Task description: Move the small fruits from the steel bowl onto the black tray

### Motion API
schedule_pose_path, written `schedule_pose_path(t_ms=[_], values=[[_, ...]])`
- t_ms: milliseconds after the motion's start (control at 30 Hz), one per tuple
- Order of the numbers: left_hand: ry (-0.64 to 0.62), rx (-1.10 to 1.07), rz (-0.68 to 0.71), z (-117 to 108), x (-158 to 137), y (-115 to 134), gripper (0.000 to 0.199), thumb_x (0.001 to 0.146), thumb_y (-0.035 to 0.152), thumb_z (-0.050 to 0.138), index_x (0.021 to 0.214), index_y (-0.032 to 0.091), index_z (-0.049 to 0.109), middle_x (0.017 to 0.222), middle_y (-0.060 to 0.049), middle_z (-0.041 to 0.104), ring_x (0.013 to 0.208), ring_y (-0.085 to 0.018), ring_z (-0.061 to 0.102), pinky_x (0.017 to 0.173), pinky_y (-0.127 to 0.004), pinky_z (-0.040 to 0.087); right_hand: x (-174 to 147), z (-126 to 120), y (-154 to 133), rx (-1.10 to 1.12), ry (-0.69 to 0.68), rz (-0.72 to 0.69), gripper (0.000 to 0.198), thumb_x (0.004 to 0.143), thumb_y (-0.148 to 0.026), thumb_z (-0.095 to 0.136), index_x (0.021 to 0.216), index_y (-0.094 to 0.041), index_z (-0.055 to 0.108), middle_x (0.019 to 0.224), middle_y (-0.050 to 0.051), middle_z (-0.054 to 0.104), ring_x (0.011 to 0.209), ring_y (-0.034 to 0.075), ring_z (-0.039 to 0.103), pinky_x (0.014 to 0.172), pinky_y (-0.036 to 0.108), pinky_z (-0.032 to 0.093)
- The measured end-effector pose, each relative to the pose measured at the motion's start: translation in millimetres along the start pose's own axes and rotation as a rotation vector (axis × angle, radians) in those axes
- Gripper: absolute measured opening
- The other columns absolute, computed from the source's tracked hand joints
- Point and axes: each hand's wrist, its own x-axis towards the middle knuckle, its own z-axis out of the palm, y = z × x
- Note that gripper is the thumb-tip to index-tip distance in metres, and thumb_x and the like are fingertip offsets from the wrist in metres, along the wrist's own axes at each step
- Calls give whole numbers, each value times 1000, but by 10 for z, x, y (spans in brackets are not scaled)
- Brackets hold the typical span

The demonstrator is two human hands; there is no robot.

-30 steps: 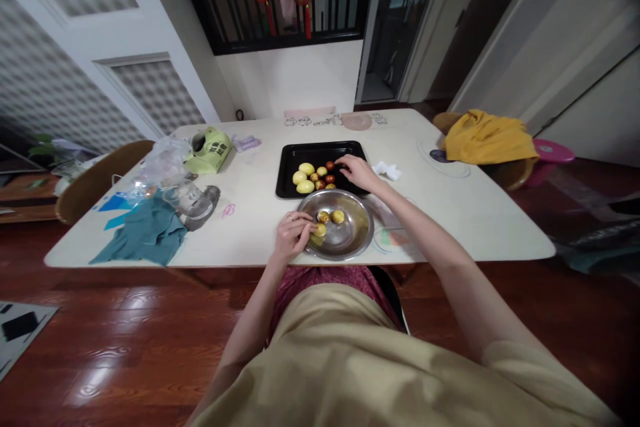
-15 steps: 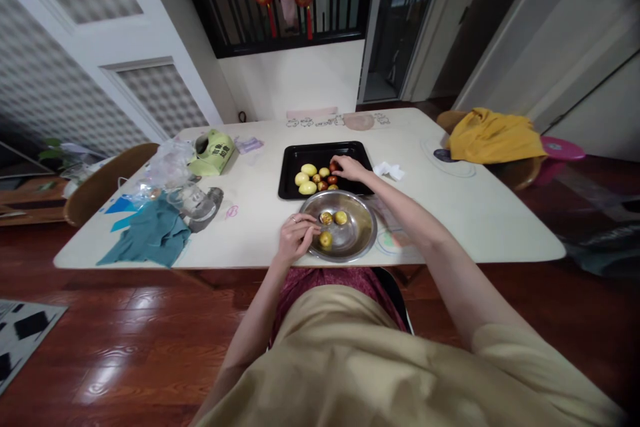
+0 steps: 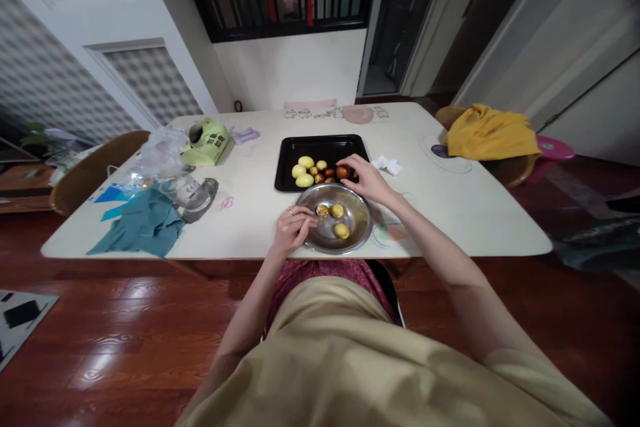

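A steel bowl [image 3: 361, 230] sits at the table's near edge with a few yellow, brown-mottled fruits [image 3: 342, 231] inside, which look like jujubes. My left hand [image 3: 294, 227] reaches over the bowl's left rim, fingers stretched and thumb apart, holding nothing visible. Behind the bowl lies a black baking tray [image 3: 320, 144]. On its left side rest several larger smooth yellow fruits [image 3: 304, 180], beside smaller red-brown and mottled ones. Over the tray's right front corner, my right hand [image 3: 367, 179] has a glossy red-brown jujube [image 3: 343, 171] between thumb and fingertips.
Crumpled white tissue [image 3: 387, 165] lies right of the tray. Farther left are a green visor cap [image 3: 209, 141], clear plastic bags [image 3: 167, 153], a grey item [image 3: 194, 197] and a teal cloth [image 3: 143, 223]. Yellow cloth [image 3: 493, 133] drapes over the right chair.
My right hand has drawn back toward me and right with the red-brown jujube. One yellow fruit in the bowl has rolled right, away from my left hand. The view has shifted slightly.
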Motion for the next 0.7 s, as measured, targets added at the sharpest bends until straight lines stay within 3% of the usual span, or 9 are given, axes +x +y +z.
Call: schedule_pose_path(t_ms=[133, 267, 433, 700], values=[[-2, 5, -11, 0, -5, -1, 42, 109, 25, 45, 85, 22, 80, 83, -6, 82, 93, -24, 77, 84, -45, 58, -265, 51, -424, 42, -88, -75, 37, 97, -24, 62, 134, -22, 63, 130, 12, 64, 119, 28, 63, 101, 39, 53], [24, 34, -3, -2, -3, 5, 44, 109, 24, 43, 83, 22, 78, 81, -5, 82, 92, -23, 77, 83, -44, 57, -365, 216, -661, 34, -203, -165, 30, 94, -20, 67, 124, -21, 66, 122, 11, 67, 117, 27, 64, 103, 39, 53], [63, 74, 7, -2, -9, -2, 49, 111, 25, 39, 78, 22, 76, 78, -4, 80, 87, -21, 77, 81, -41, 56, -324, 363, -763, -72, -326, -240, 29, 90, -9, 70, 117, -19, 67, 116, 10, 68, 110, 26, 65, 97, 37, 52], [139, 71, 22, 2, -22, -11, 49, 111, 24, 41, 75, 21, 74, 73, -3, 78, 82, -19, 76, 77, -38, 56, -251, 501, -785, -229, -415, -290, 32, 87, -4, 71, 117, -15, 68, 113, 12, 68, 109, 27, 63, 95, 40, 52]])
